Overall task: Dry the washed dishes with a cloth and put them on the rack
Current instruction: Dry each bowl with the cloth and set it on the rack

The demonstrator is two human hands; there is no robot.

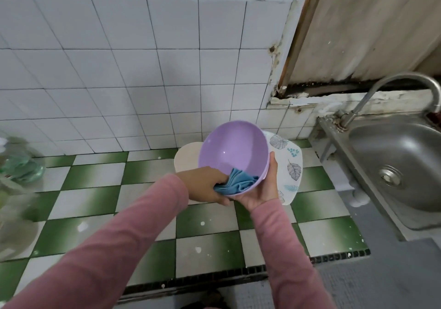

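A purple plastic bowl [235, 151] is tilted toward me above the tiled counter. My right hand [261, 189] holds it from below, thumb up along its right rim. My left hand [205, 184] grips a blue cloth [235, 182] and presses it inside the bowl at its lower edge. Behind the bowl on the right is a white plate with leaf prints [290, 165]. A plain cream plate [187, 157] shows behind the bowl on the left. No rack is in view.
The green and white checkered counter [100, 203] runs below my arms. A steel sink [401, 165] with a curved tap [391, 89] sits at the right. A clear plastic water jug [16, 189] stands at the left edge. White wall tiles rise behind.
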